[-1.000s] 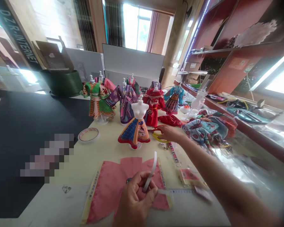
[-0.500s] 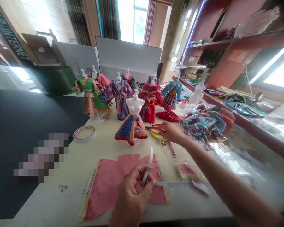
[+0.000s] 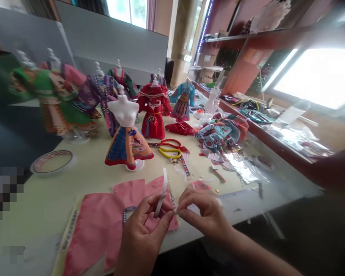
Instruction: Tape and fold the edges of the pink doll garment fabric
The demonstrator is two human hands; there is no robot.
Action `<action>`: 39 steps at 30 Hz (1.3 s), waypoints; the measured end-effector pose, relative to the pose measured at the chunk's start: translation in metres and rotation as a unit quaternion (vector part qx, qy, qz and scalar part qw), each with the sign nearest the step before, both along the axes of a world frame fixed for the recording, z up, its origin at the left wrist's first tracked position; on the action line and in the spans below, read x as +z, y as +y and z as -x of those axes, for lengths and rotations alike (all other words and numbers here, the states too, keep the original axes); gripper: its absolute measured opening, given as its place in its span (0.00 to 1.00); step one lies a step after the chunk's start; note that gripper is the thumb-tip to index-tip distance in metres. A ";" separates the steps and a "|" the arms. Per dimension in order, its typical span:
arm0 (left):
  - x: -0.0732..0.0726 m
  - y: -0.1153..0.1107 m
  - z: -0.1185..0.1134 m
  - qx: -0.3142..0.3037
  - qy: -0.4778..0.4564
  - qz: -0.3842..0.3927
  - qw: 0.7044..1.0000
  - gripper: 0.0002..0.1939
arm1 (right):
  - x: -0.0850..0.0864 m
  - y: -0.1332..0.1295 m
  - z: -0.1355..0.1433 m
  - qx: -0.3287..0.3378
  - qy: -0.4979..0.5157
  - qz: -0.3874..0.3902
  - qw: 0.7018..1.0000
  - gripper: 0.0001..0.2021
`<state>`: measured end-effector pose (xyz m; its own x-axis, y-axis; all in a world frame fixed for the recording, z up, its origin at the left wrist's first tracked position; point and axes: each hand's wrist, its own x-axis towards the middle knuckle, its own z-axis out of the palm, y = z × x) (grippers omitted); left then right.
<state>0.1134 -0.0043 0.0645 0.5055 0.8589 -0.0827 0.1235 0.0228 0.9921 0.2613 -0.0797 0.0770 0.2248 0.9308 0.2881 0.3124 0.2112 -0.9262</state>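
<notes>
- The left hand [image 3: 145, 230] is curled nearly closed, fingers and thumb gripping a white strip [image 3: 161, 195] above the pink fabric [image 3: 94, 218].
- The right hand [image 3: 205, 211], a moment ago at the scissors [image 3: 170, 154], now meets the left thumb; its thumb and forefinger are pinched together, seemingly on the strip's other end, though that is too small to be sure.
- So the work appears to have passed to fine two-handed handling.
- Beyond, the scissors lie released beside a skirted mannequin [image 3: 129, 143].
- Farther back stands a red-robed mannequin [image 3: 153, 111].
</notes>
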 end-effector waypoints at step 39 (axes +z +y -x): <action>-0.004 0.026 0.024 -0.004 -0.038 0.117 0.992 0.20 | 0.004 0.098 -0.117 -0.042 -0.584 0.141 0.798 0.12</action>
